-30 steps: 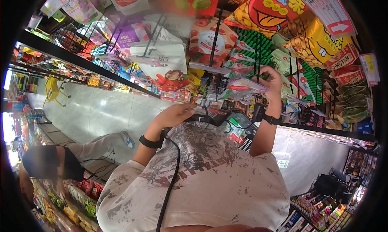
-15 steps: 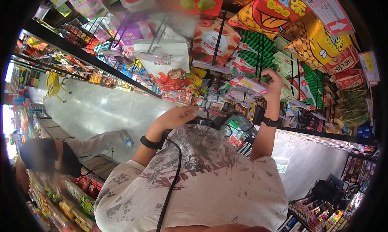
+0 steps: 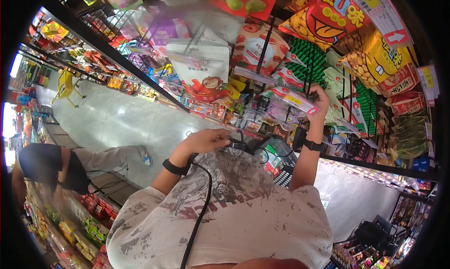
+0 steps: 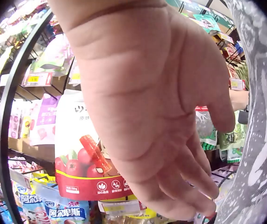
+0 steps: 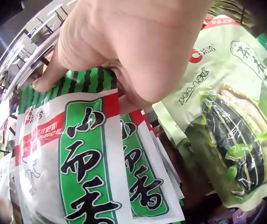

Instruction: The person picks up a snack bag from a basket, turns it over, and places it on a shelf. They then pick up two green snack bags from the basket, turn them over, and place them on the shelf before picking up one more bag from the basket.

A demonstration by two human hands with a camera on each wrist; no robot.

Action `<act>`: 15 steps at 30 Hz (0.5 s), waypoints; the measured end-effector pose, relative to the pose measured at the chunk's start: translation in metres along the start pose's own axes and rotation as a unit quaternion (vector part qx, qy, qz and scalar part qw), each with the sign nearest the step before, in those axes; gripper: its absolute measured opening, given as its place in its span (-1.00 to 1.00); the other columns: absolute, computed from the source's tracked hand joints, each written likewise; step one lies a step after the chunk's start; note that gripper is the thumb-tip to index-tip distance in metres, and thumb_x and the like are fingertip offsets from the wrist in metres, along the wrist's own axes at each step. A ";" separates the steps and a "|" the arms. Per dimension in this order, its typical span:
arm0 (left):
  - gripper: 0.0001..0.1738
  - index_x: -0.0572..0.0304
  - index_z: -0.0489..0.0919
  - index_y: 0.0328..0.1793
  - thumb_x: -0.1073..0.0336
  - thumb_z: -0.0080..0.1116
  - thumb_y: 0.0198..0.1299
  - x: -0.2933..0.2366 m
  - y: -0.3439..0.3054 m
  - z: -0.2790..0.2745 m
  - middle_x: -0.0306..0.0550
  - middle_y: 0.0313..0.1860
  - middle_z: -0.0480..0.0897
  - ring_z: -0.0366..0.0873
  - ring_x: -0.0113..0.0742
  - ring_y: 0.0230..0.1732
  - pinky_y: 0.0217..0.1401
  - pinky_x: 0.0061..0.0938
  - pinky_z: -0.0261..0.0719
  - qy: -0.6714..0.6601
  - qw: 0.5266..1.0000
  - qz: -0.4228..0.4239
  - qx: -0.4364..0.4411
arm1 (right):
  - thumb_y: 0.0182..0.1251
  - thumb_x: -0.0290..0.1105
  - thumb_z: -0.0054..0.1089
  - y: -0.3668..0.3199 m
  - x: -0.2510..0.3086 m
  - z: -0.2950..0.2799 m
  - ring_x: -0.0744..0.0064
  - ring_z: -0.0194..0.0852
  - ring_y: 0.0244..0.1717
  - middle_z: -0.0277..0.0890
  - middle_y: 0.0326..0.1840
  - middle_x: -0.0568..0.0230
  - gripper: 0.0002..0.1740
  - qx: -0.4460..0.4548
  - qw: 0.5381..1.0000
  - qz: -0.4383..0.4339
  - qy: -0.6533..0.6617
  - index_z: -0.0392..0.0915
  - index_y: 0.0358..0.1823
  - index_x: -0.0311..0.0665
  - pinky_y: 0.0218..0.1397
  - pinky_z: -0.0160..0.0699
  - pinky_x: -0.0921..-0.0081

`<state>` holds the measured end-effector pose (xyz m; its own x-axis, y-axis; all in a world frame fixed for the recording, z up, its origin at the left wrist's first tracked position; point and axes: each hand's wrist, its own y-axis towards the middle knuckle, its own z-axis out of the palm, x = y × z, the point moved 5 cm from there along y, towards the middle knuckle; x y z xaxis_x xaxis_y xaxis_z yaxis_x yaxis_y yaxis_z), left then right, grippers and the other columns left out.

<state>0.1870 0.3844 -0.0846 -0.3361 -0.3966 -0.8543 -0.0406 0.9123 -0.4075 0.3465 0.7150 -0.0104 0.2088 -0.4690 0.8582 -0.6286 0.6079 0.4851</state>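
Observation:
My right hand (image 3: 320, 101) is raised among the bags hanging on the rack. In the right wrist view it pinches the green-striped top of a white seed bag (image 5: 45, 154), with one finger in front and the thumb side at the bag's right edge. A matching seed bag (image 5: 149, 191) hangs right behind it. Beside these is a pale green sunflower seed bag (image 5: 245, 126). My left hand (image 3: 202, 141) is held in front of my waist, fingers loosely bent with nothing in them. In the left wrist view, a white-and-red hawthorn snack bag (image 4: 91, 172) hangs behind it.
A dark basket (image 3: 286, 168) sits below my hands. Price tags (image 3: 295, 100) stick out from the hooks. Yellow and red snack bags (image 3: 323, 18) hang at upper right. Another person (image 3: 51, 163) bends at the left shelves, and a yellow cart (image 3: 67, 87) stands in the aisle.
The head view has shifted, so the rack appears farther right. My left fingers are bent a little more. The right hand stays at the same hanging bags.

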 end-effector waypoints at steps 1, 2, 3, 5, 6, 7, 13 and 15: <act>-0.46 0.20 0.45 0.46 0.04 0.11 0.51 0.000 -0.002 0.001 0.01 0.03 0.73 0.68 -0.22 -0.02 0.08 -0.36 0.60 0.011 1.000 -0.004 0.000 | 0.03 -0.84 0.43 -0.002 -0.006 -0.002 0.62 0.38 -0.28 0.34 -0.32 0.43 -0.65 -0.010 0.997 0.040 0.069 0.41 -0.36 -0.35 -0.03 0.75 0.46; -0.45 0.21 0.44 0.46 0.05 0.11 0.51 0.004 -0.002 0.003 0.01 0.03 0.73 0.68 -0.22 -0.02 0.08 -0.37 0.59 0.011 1.000 0.001 -0.001 | 0.03 -0.84 0.42 -0.002 -0.007 -0.004 0.62 0.39 -0.28 0.35 -0.31 0.43 -0.64 -0.007 0.998 0.038 0.057 0.41 -0.36 -0.34 -0.01 0.77 0.43; -0.45 0.22 0.44 0.46 0.05 0.11 0.51 0.007 -0.003 0.005 0.02 0.03 0.73 0.68 -0.22 -0.03 0.08 -0.37 0.59 0.011 1.000 0.005 -0.002 | 0.03 -0.85 0.42 0.000 -0.004 -0.004 0.61 0.39 -0.27 0.35 -0.31 0.42 -0.64 -0.004 0.998 0.037 0.046 0.41 -0.36 -0.34 0.01 0.79 0.41; -0.43 0.24 0.44 0.47 0.04 0.11 0.50 0.013 -0.004 0.008 0.02 0.03 0.73 0.68 -0.22 -0.02 0.09 -0.38 0.59 0.009 1.000 -0.003 0.005 | 0.02 -0.84 0.43 -0.001 0.000 -0.001 0.63 0.42 -0.26 0.40 -0.33 0.44 -0.64 -0.012 0.997 0.049 0.050 0.44 -0.37 -0.30 -0.03 0.71 0.47; -0.42 0.25 0.43 0.47 0.03 0.11 0.50 0.013 -0.006 0.008 0.03 0.04 0.73 0.68 -0.21 -0.02 0.10 -0.39 0.59 0.008 1.000 -0.016 0.013 | 0.02 -0.83 0.44 0.000 0.002 -0.001 0.63 0.42 -0.27 0.41 -0.34 0.45 -0.64 -0.012 0.999 0.042 0.015 0.44 -0.37 -0.28 -0.06 0.65 0.50; -0.41 0.26 0.43 0.47 0.02 0.12 0.50 0.013 -0.007 0.009 0.03 0.04 0.73 0.68 -0.21 -0.02 0.11 -0.39 0.59 0.007 0.999 -0.028 0.022 | 0.03 -0.82 0.45 0.000 0.004 -0.002 0.64 0.42 -0.27 0.43 -0.35 0.46 -0.64 -0.012 0.999 0.034 -0.021 0.45 -0.38 -0.26 -0.08 0.60 0.53; -0.35 0.29 0.43 0.46 -0.05 0.12 0.47 0.026 -0.008 0.013 0.20 0.11 0.70 0.66 0.04 0.12 0.25 -0.22 0.53 0.072 0.997 0.002 -0.015 | 0.22 -0.67 0.42 -0.002 -0.010 -0.004 0.68 0.41 -0.30 0.50 -0.33 0.48 -0.77 -0.005 0.994 0.106 0.036 0.51 -0.33 -0.24 -0.18 0.42 0.63; -0.36 0.30 0.43 0.45 -0.03 0.12 0.46 0.034 -0.009 0.015 0.25 0.15 0.67 0.63 0.11 0.17 0.27 -0.18 0.51 0.123 0.992 0.001 -0.011 | 0.31 -0.63 0.36 -0.003 -0.013 -0.003 0.70 0.41 -0.31 0.51 -0.30 0.47 -0.85 -0.008 0.988 0.136 0.079 0.54 -0.29 -0.26 -0.20 0.42 0.64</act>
<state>0.1905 0.3616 -0.1147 -0.5550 -0.3612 -0.7494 -0.0603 0.9159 -0.3968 0.3482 0.7209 -0.0225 0.1490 -0.1824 0.9719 -0.6655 0.7085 0.2350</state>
